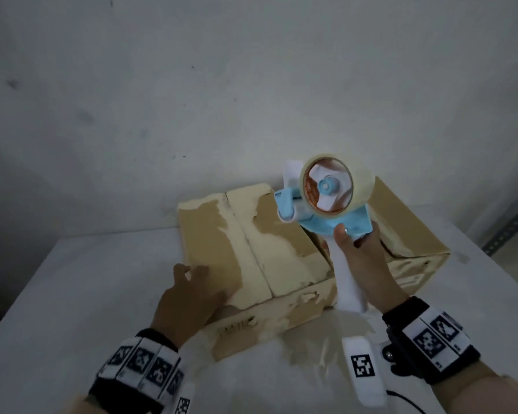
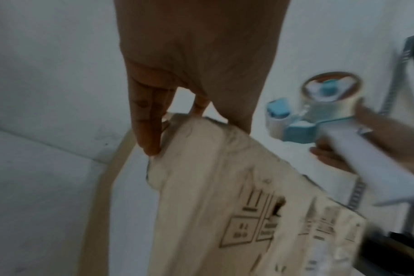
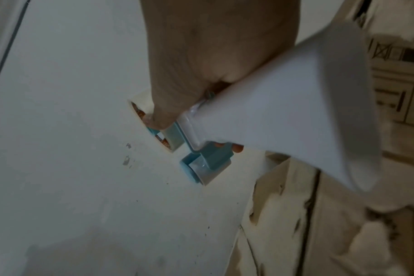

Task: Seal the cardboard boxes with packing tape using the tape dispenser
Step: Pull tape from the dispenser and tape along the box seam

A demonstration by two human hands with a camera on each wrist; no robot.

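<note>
A worn cardboard box (image 1: 281, 246) lies on the white table (image 1: 72, 279), its top flaps closed along a middle seam. My left hand (image 1: 192, 294) rests with straight fingers on the box's near left corner (image 2: 201, 149). My right hand (image 1: 362, 264) grips the white handle of a blue tape dispenser (image 1: 326, 201), held in the air above the box's right part. A roll of clear tape (image 1: 335, 186) sits on the dispenser. The dispenser (image 2: 319, 115) appears blurred at the right of the left wrist view. The handle (image 3: 284, 104) fills the right wrist view.
A second cardboard box (image 1: 407, 234) stands behind and right of the first. A white wall (image 1: 222, 85) rises right behind the boxes. A metal shelf upright (image 1: 512, 225) stands at the far right. Torn paper scraps (image 1: 326, 348) lie on the table in front of the box.
</note>
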